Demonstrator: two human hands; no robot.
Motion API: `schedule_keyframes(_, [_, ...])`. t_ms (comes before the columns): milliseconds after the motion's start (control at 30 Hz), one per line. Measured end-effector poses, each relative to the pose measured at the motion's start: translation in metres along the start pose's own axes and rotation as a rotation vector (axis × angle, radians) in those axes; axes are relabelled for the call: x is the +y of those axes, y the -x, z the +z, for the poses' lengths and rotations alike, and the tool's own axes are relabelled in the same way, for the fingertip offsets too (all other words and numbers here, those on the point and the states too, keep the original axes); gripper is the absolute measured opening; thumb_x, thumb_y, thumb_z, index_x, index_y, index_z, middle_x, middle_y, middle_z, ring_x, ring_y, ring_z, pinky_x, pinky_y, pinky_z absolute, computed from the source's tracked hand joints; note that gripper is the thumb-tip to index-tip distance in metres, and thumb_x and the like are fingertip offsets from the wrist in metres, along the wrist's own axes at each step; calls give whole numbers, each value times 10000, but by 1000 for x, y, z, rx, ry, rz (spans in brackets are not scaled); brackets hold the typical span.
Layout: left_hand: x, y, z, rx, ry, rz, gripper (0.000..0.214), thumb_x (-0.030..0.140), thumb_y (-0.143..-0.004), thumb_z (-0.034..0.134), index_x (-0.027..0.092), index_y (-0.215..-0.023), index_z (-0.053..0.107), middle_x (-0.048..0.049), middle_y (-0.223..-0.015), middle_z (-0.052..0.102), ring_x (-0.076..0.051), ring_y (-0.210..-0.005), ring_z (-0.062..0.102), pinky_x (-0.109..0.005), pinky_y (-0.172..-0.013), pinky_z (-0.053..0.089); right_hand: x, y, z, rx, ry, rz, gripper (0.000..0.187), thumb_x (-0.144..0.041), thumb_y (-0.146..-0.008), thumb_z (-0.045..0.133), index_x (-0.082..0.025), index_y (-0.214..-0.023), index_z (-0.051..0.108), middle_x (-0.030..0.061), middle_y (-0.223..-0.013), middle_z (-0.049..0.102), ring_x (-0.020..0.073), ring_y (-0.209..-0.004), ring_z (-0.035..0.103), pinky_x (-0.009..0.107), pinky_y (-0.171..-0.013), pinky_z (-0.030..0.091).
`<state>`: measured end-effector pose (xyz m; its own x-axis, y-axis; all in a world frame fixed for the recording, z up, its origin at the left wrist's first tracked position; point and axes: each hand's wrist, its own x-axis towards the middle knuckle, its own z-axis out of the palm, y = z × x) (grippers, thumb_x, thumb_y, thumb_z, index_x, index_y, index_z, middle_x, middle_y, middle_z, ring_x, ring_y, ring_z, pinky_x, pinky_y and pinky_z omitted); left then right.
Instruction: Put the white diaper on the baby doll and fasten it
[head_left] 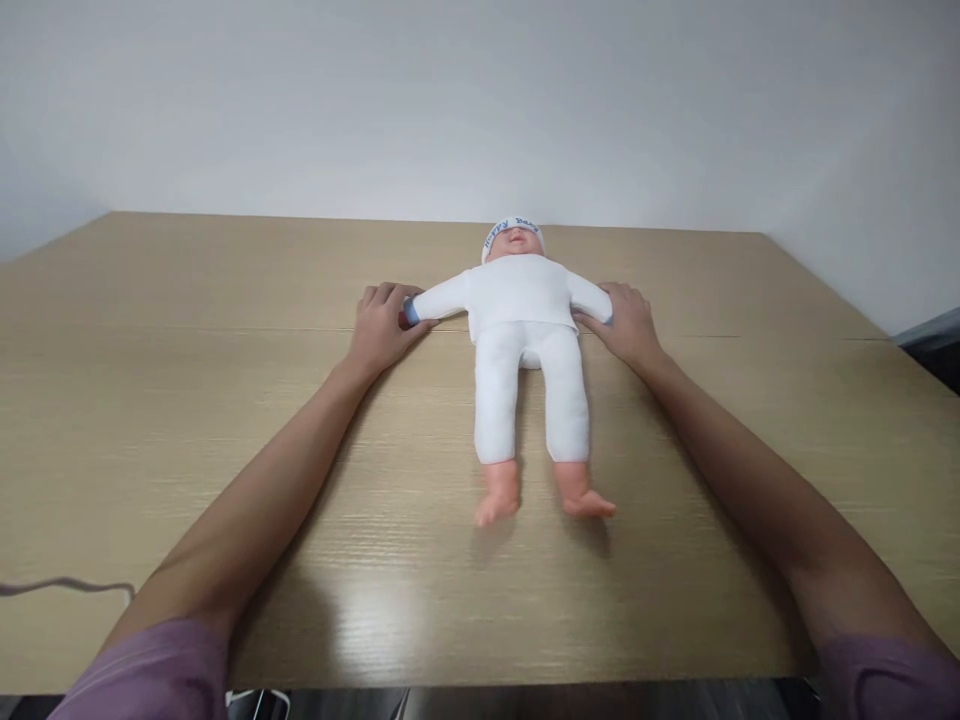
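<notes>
While the white-clothed baby doll (523, 290) with a white, blue-lettered headband (513, 228) lies face up, arms spread, on the pale wood-grain surface (225, 450), your left hand (379, 325) has its grip closed around one blue cuff (410, 312), and your right hand (628, 322) clasps the other. The doll's pink feet (500, 490) lie nearest you.

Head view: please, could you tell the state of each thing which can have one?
Doll: lying face up, arms spread, dressed in white.
Hat: worn on the doll's head.
Doll's feet: bare.
Left hand: gripping one sleeve end.
Right hand: gripping the other.
Cable: bent, lying on the table.
</notes>
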<state>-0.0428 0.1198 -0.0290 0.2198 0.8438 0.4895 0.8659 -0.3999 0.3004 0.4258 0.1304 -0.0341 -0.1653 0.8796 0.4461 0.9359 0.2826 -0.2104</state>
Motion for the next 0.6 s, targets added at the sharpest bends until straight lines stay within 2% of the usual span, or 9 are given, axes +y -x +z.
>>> schedule_keyframes(100, [-7, 2, -5, -22, 13, 9, 679, 743, -979, 671, 228, -1421, 675, -181, -1443, 664, -420, -1323, 529, -560, -1177, 388, 3, 7, -5, -36, -31, -39, 797, -782, -1042, 519, -170, -1545, 600, 240, -1449, 691, 448, -1293, 605, 583, -1104, 471])
schedule_keyframes(200, [-16, 3, -10, -51, 39, 42, 756, 810, -970, 631, 234, -1459, 643, -156, -1476, 663, -386, -1346, 518, -528, -1200, 364, 6, 16, -8, -36, -55, -56, 794, -744, -1051, 517, -185, -1614, 536, 232, -1532, 657, 444, -1355, 582, 601, -1159, 449])
schedule_keyframes(300, [-19, 5, -12, -65, 53, 53, 740, 790, -989, 592, 221, -1460, 631, -151, -1477, 675, -367, -1344, 524, -513, -1206, 354, 8, 24, -9, -4, -47, -57, 822, -718, -1051, 504, -159, -1653, 475, 248, -1615, 603, 453, -1437, 539, 629, -1216, 418])
schedule_keyframes(400, [-11, 12, -16, -44, 42, 54, 670, 712, -1003, 594, 210, -1444, 643, -163, -1474, 685, -378, -1357, 533, -523, -1200, 362, 2, 31, -12, 53, -33, -44, 829, -666, -1038, 527, -151, -1679, 426, 266, -1671, 540, 464, -1518, 482, 669, -1248, 391])
schedule_keyframes(500, [8, 24, -25, 49, 14, 18, 541, 617, -1049, 564, 215, -1398, 660, -168, -1471, 690, -375, -1391, 541, -534, -1210, 356, -23, 47, -27, 116, -55, -34, 756, -546, -1027, 558, -172, -1674, 442, 260, -1680, 524, 456, -1553, 461, 703, -1263, 378])
schedule_keyframes(600, [43, 42, -45, 197, 50, -26, 419, 523, -1126, 461, 207, -1321, 655, -170, -1411, 717, -337, -1362, 593, -544, -1217, 368, -71, 87, -60, 178, -145, -47, 618, -443, -1049, 555, -212, -1621, 519, 227, -1643, 574, 427, -1522, 526, 688, -1274, 398])
